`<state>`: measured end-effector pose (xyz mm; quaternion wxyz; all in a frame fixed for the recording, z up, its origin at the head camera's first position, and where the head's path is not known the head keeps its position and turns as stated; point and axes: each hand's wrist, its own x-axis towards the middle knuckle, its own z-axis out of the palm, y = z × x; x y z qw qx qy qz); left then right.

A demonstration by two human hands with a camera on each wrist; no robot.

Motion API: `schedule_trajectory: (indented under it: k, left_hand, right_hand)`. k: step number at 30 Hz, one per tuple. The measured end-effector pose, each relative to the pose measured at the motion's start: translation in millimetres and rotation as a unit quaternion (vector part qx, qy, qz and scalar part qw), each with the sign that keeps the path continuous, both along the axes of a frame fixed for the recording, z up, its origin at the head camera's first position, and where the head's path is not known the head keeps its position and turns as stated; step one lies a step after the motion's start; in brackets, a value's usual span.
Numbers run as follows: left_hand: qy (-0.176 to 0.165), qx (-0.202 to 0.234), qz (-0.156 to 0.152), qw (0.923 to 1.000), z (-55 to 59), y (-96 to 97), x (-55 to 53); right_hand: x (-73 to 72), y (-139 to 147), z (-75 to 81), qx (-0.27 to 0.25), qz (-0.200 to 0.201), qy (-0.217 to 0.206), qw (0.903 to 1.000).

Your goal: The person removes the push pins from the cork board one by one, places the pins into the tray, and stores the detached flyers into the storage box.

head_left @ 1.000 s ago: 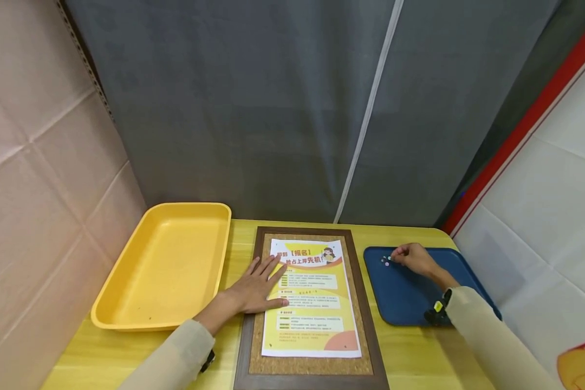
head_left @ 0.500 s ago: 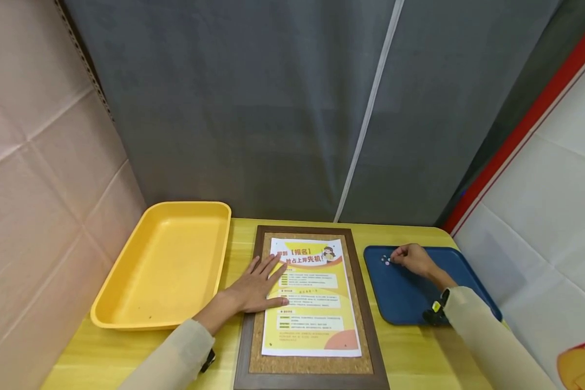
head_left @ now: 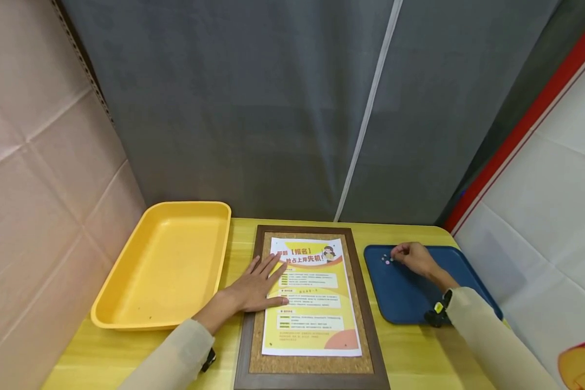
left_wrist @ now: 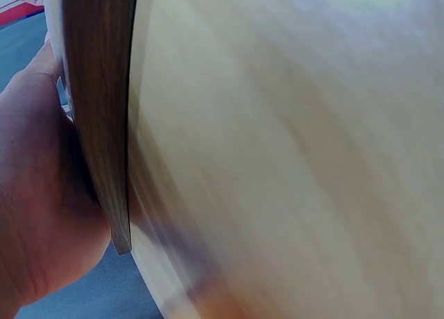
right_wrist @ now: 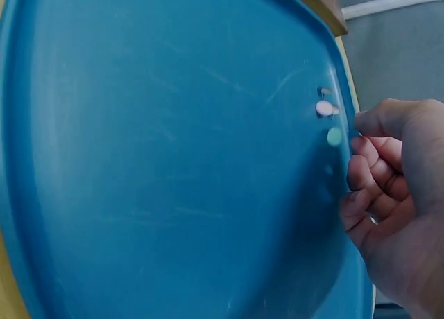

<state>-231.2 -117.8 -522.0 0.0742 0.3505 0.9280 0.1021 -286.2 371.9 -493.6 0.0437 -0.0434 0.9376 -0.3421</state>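
My left hand (head_left: 258, 287) lies spread on a yellow printed poster (head_left: 317, 319), which rests on a brown-framed cork board (head_left: 312, 366). The left wrist view shows the side of the palm (left_wrist: 41, 187) against the dark wooden frame (left_wrist: 100, 111). My right hand (head_left: 416, 260) is over the far left part of the blue tray (head_left: 409, 300), fingers curled and thumb near the index fingertip. Right at these fingertips is a green thumbtack (right_wrist: 334, 136); I cannot tell whether they pinch it. A pink thumbtack (right_wrist: 325, 108) and other small tacks lie close by.
A yellow tray (head_left: 170, 260) stands on the left of the light wooden table (head_left: 419, 357). Behind the table hangs a grey curtain (head_left: 234, 108). Pale panels rise at both sides, the right one (head_left: 541, 216) close beside the blue tray.
The right hand stays over the tacks, with only slight shifts at its fingertips. My left hand has not moved.
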Motion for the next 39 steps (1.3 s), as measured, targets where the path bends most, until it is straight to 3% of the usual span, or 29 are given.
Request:
schedule_trajectory:
  k: [12,16,21,25,31,39]
  left_hand:
    - [-0.013,0.002,0.001,0.9999,12.4,1.4,3.6]
    - [-0.014,0.048,0.018,0.9986,15.0,3.0,3.5]
    - [-0.016,0.124,0.073,0.9895,22.2,8.6,4.2]
    - [-0.044,0.195,0.125,0.9717,27.2,15.2,3.8]
    - [-0.114,0.292,0.172,0.9339,32.1,21.7,4.2]
    - [-0.197,0.345,0.230,0.8880,39.1,24.0,8.5]
  right_hand:
    - [4.5,-33.7,11.9,-0.043,0.043,0.027,0.9978]
    - [8.6,-48.7,16.6,-0.053,0.064,0.027,0.9962]
    - [14.2,-66.1,22.9,-0.073,0.091,0.019,0.9930]
    - [18.0,-78.4,25.1,-0.093,0.110,0.006,0.9895]
    - [24.8,-92.9,23.6,-0.107,0.137,-0.005,0.9848]
    - [34.1,-105.1,21.1,-0.139,0.149,-0.032,0.9784]
